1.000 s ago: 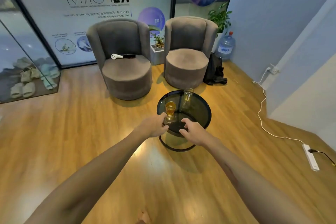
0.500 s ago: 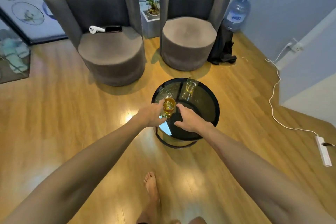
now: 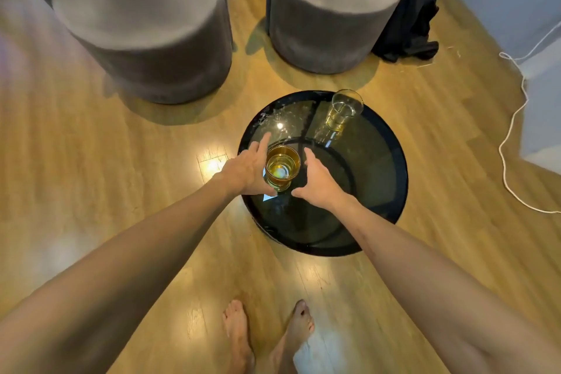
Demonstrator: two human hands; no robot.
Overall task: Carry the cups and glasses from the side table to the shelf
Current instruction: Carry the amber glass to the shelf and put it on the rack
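A short amber glass [image 3: 282, 167] with yellow liquid stands near the left edge of the round black glass side table [image 3: 391, 191]. My left hand [image 3: 244, 170] lies against its left side, index finger stretched out, thumb at its base. My right hand [image 3: 318, 184] is just to the right of the glass, fingers apart, a small gap between them. A taller clear glass [image 3: 344, 109] with a little yellow liquid stands at the table's far edge. The shelf is not in view.
Two grey round armchairs [image 3: 142, 39] [image 3: 331, 9] stand beyond the table. A black bag [image 3: 409, 24] leans by the right chair. A white cable [image 3: 513, 118] runs along the floor at right. My bare feet [image 3: 267, 334] are on the wooden floor.
I have stepped closer and the view has tilted down. Both hands have closed in on either side of the amber glass, which still stands on the table.
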